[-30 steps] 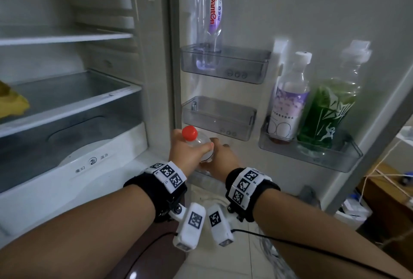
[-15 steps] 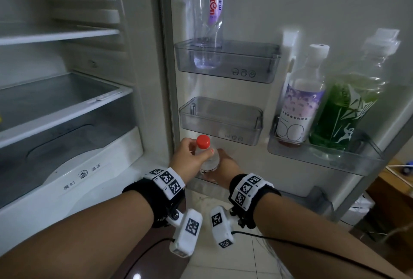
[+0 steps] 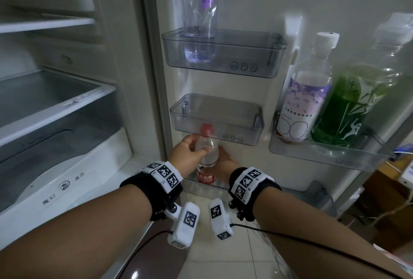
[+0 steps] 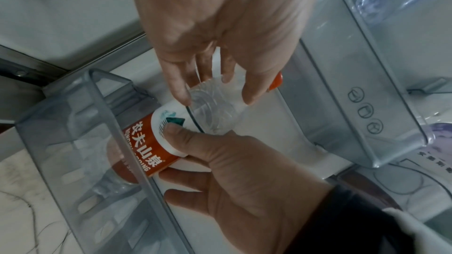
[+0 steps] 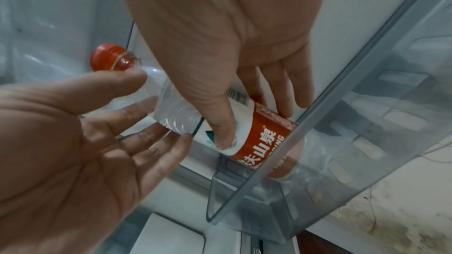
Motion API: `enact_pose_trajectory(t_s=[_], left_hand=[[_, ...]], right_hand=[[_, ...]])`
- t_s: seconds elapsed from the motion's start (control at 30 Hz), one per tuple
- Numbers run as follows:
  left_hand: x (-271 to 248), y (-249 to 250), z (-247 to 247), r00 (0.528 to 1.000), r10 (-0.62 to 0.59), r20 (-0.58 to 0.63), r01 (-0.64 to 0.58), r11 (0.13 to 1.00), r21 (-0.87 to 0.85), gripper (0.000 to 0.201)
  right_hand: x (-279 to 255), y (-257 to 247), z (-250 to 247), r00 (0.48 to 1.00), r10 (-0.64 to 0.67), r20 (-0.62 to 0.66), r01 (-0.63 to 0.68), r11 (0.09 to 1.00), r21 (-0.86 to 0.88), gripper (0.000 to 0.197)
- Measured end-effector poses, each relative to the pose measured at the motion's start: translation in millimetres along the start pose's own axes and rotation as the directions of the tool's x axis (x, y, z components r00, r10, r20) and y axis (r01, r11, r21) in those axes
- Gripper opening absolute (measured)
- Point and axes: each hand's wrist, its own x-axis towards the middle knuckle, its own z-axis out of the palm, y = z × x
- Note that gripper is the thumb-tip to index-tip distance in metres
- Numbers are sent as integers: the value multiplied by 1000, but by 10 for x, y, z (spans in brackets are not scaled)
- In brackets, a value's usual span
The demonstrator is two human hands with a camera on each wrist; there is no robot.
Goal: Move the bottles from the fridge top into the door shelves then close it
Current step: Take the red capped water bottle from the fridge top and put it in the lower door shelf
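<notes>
A clear bottle (image 3: 206,156) with a red cap and red label stands tilted, its base inside the bottom door shelf (image 3: 290,190). My left hand (image 3: 190,153) grips its clear shoulder just below the cap. My right hand (image 3: 225,160) holds the labelled middle from the right. In the left wrist view the bottle (image 4: 151,142) shows its base through the shelf wall (image 4: 73,123), with my left hand (image 4: 215,92) round the clear part. In the right wrist view my right hand (image 5: 259,123) has its thumb on the label of the bottle (image 5: 266,138), beside the shelf rim (image 5: 342,94).
A purple-labelled bottle (image 3: 201,10) stands in the upper door bin (image 3: 223,55). The middle bin (image 3: 216,120) holds nothing. The right bin (image 3: 330,156) holds a white-capped bottle (image 3: 301,100) and a green bottle (image 3: 357,100). Fridge shelves (image 3: 55,111) are at left.
Both hands have lowered the red-capped bottle from in front of the middle bin down into the bottom door shelf. The head view has moved closer to the door.
</notes>
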Motion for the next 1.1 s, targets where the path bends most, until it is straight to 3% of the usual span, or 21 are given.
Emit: enact_pose_trajectory(t_s=[0.07, 0.13, 0.27, 0.47, 0.6, 0.77, 0.97, 1.1], left_hand=[[1, -19, 5, 1000, -9, 0, 9, 1000, -8, 63], [-18, -12, 15, 999, -32, -8, 32, 999, -19, 65], [-100, 23, 51, 997, -52, -52, 49, 998, -44, 54], [-246, 121, 88, 981, -41, -188, 29, 997, -67, 39], [-459, 256, 231, 975, 53, -218, -63, 997, -37, 21], [-789, 539, 459, 952, 169, -254, -185, 982, -39, 35], [-1085, 1082, 796, 877, 393, -276, -396, 917, 46, 28], [-1168, 1305, 1071, 853, 482, -198, -486, 873, 36, 18]], right_hand=[[-12, 11, 18, 996, 91, -23, -89, 994, 65, 89], [-37, 24, 16, 990, 140, -28, -137, 987, 85, 100], [-157, 56, -26, 995, 97, -37, -94, 992, 85, 77], [-412, 195, -205, 996, 66, -55, -57, 986, 159, 69], [-629, 299, -369, 998, 13, -57, -4, 987, 162, 53], [-908, 448, -556, 987, -130, -90, 150, 948, 281, 7], [-1347, 558, -1035, 912, -278, -301, 395, 794, 462, 9], [-1637, 683, -1433, 837, -315, -446, 524, 694, 493, 9]])
